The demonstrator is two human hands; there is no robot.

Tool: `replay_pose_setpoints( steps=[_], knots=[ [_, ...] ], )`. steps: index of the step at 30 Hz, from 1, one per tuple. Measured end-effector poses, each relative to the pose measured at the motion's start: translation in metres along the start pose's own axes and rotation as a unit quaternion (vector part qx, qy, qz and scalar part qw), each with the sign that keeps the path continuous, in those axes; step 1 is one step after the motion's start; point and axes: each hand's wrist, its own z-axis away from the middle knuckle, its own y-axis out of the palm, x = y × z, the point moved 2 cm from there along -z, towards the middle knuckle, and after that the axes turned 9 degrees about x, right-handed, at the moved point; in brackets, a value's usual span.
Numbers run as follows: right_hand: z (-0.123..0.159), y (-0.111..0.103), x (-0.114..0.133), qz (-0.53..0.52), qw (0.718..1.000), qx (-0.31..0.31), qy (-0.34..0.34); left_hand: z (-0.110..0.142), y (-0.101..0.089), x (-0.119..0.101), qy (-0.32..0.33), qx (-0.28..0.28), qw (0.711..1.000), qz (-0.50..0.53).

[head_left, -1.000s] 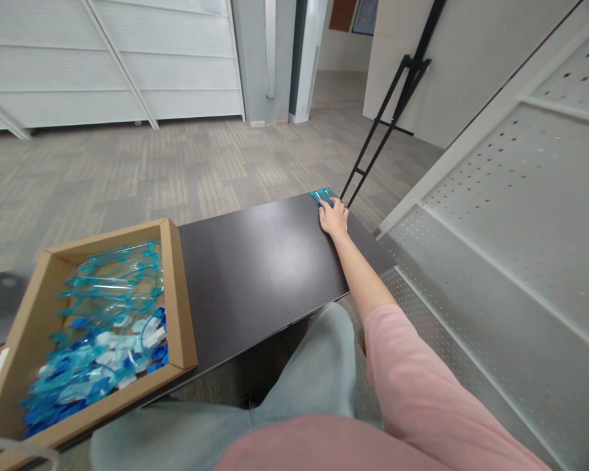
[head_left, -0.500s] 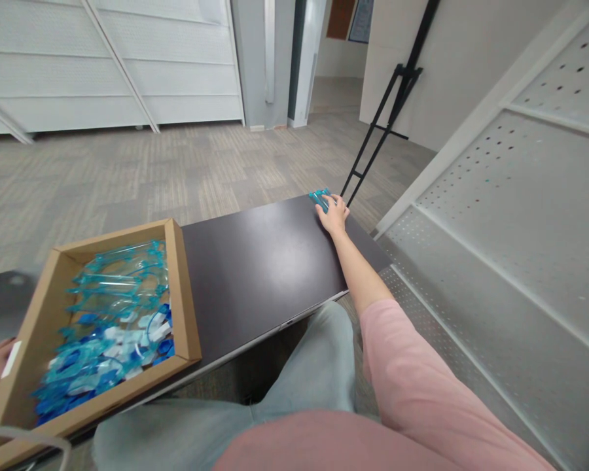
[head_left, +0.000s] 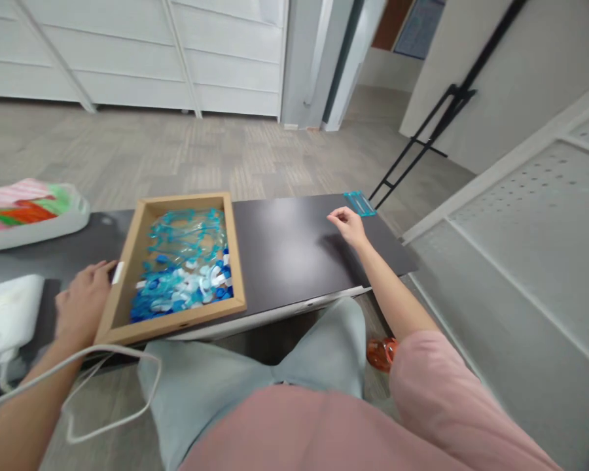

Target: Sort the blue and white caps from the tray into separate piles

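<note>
My right hand (head_left: 348,226) hovers over the dark table (head_left: 285,255), its fingertips pinched together with nothing visible between them. Just past it, near the table's far right end, lie several clear tube-like plastic pieces with turquoise ends (head_left: 360,203). My left hand (head_left: 86,294) rests with fingers extended beside the left wall of an open cardboard box (head_left: 238,261); some fingertips are hard to see against it. Inside the box, clear and turquoise plastic pieces (head_left: 186,232) fill the back, and a pile of blue, turquoise and white parts (head_left: 181,288) lies in front.
Left of the box stand a white basket with colourful contents (head_left: 34,212) and a white device (head_left: 12,314) whose white cable (head_left: 112,350) loops past my left arm. An orange object (head_left: 380,353) is below the table at right. A black stand (head_left: 417,140) rises behind the table.
My right hand has let go of the turquoise-ended pieces and drawn back to the left. The view has turned left, bringing the basket, white device and more of my left hand into sight.
</note>
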Motion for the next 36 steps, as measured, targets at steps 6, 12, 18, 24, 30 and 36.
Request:
replay_pose_setpoints(
  steps=[6,12,18,24,30,36],
  knots=[
    [-0.009,0.125,0.107,0.012,0.960,0.219,-0.175,-0.005,0.007,-0.001,-0.016,-0.047,0.986,0.161],
    [-0.003,0.262,0.199,0.166,0.879,0.345,-0.283,-0.005,0.015,-0.003,-0.013,-0.087,0.978,0.188],
    [0.000,0.331,0.226,0.325,0.854,0.345,-0.217,-0.008,0.017,-0.001,0.001,-0.090,0.974,0.209],
    [-0.009,0.343,0.223,0.294,0.877,0.335,-0.177,-0.004,0.011,-0.005,-0.009,-0.067,0.977,0.202],
    [-0.014,0.346,0.214,0.136,0.926,0.315,-0.157,0.002,0.003,-0.009,-0.014,-0.062,0.977,0.206],
    [-0.017,0.328,0.215,0.052,0.947,0.257,-0.187,0.005,0.000,-0.007,-0.013,-0.046,0.983,0.180]
  ],
)
